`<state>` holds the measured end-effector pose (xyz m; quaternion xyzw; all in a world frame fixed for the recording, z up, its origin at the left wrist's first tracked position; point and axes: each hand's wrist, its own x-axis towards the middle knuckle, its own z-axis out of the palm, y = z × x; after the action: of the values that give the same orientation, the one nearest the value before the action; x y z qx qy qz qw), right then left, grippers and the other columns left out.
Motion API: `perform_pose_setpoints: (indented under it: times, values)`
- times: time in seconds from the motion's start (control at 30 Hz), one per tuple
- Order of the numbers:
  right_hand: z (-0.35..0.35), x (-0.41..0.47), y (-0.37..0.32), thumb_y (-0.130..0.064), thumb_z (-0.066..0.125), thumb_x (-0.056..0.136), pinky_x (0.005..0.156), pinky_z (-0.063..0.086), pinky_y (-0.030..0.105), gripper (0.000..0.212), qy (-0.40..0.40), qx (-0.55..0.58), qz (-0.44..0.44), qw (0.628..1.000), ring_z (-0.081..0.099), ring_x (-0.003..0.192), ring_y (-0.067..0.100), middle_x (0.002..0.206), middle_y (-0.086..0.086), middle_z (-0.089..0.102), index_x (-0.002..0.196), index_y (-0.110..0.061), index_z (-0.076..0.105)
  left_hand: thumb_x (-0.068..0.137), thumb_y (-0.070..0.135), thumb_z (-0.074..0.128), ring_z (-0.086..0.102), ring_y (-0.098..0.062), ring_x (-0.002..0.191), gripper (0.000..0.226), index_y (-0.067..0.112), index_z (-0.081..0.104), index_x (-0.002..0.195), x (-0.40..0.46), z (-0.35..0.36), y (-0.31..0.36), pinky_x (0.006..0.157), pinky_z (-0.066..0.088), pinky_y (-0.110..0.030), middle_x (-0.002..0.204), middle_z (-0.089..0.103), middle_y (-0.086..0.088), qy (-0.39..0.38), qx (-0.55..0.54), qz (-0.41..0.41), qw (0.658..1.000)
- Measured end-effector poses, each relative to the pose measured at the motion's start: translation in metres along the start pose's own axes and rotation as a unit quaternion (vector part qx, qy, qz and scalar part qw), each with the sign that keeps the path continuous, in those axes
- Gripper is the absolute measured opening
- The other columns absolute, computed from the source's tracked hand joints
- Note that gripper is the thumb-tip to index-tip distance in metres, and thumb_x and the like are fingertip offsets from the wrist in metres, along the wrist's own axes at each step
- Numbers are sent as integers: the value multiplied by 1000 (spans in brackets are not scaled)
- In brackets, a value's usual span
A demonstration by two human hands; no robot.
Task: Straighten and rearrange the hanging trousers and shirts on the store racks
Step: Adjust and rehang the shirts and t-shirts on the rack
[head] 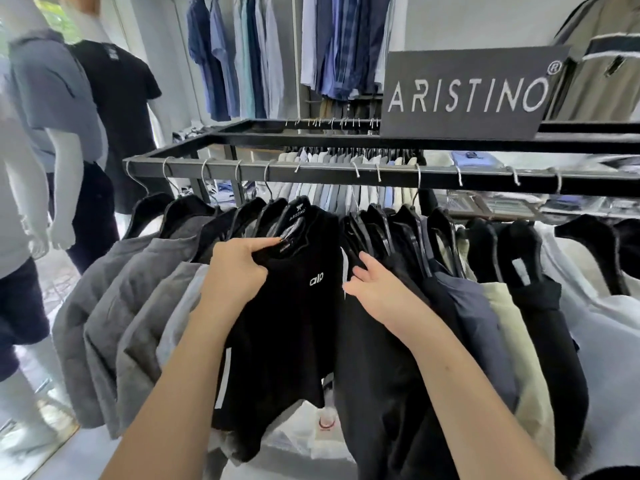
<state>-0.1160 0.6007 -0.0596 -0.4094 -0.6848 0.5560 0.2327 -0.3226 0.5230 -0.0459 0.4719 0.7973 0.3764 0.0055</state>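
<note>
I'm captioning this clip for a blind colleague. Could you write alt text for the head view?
A person's left hand grips a black garment with a white logo on a black rack, while the right hand presses into the dark clothes beside it. An ARISTINO sign stands on the rack; mannequins stand at left.

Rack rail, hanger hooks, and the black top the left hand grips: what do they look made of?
Rack rail: apparently metal, matte black painted; straight, square-edged bar.
Hanger hooks: thin bright wire, likely steel; silvery shine.
Black top: soft matte fabric, probably a knit; it bunches where the left hand grips it. Fibre cannot be told.
</note>
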Motion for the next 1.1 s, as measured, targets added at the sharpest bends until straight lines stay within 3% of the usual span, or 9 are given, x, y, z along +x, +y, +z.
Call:
perform_pose_setpoints:
  times: [0.17, 0.3, 0.4, 0.53, 0.6, 0.73, 0.83, 0.97, 1.1]
  values:
    - [-5, -3, -1, -14, 51, 98, 113, 24, 28, 75, -10, -15, -1, 1000, 28, 145, 12, 161, 0, 23, 158, -23, 6, 71, -10, 51, 57, -18, 54, 67, 33, 68, 119, 20, 9, 35, 53, 46, -24, 96, 72, -10, 2, 37, 20, 999]
    - [-5, -1, -3, -16, 55, 96, 116, 27, 33, 79, -14, -9, 5, 1000, 29, 145, 13, 162, 1, 20, 157, -26, 6, 69, -8, 48, 63, -28, 105, 66, 28, 68, 121, 13, 34, 42, 87, 52, -31, 116, 69, -9, 1, 32, 7, 999]
    - [-4, 1, -2, -17, 56, 95, 114, 28, 31, 78, -3, -21, 12, 1000, 33, 143, 13, 161, 2, 24, 157, -25, 9, 71, -9, 49, 64, -27, 104, 64, 21, 65, 124, -10, 52, 26, 89, 48, -27, 112, 71, -10, -16, 0, -24, 1000]
    - [-2, 4, -3, -20, 58, 95, 107, 30, 27, 78, 8, -39, 14, 999, 36, 142, 15, 160, 2, 27, 157, -26, 10, 70, -11, 53, 68, -13, 93, 57, 18, 70, 117, -44, 59, 0, 74, 34, 4, 104, 74, -4, 0, -61, -28, 998]
    - [2, 4, -3, -21, 58, 95, 107, 30, 28, 78, 21, -54, 12, 998, 37, 141, 15, 159, 1, 28, 157, -27, 11, 69, -10, 54, 66, -6, 82, 58, 23, 72, 113, -61, 54, -10, 67, 33, 7, 98, 75, 1, 8, -69, -45, 997]
    - [13, 4, 1, -23, 57, 92, 112, 35, 33, 78, 48, -118, -18, 992, 43, 137, 14, 156, 2, 35, 156, -26, 12, 65, -4, 57, 57, -1, 57, 59, 37, 73, 104, -88, 27, -30, 61, 49, -15, 84, 74, 12, 25, -67, -94, 993]
    - [16, 1, 8, -22, 57, 91, 105, 44, 36, 74, 40, -195, -42, 979, 51, 129, 20, 144, 7, 49, 155, -23, 19, 62, -1, 61, 61, -1, 67, 54, 44, 70, 90, -112, 0, -45, 69, 52, -19, 86, 69, 22, 52, -52, -106, 992]
    - [21, -1, 13, -19, 59, 87, 100, 37, 26, 65, 27, -274, -90, 957, 48, 131, 22, 141, 7, 52, 149, -21, 37, 59, 3, 61, 62, -15, 79, 36, 34, 48, 72, -147, -31, -67, 72, 52, -39, 84, 65, 13, 88, -14, -145, 985]
    - [49, -18, 9, -13, 65, 82, 89, 33, 11, 52, -10, -263, -180, 948, 54, 118, 9, 129, -5, 62, 131, -28, 59, 58, 2, 60, 58, -24, 74, 37, 25, 38, 76, -184, -59, -80, 65, 50, -42, 78, 60, 6, 123, 24, -182, 975]
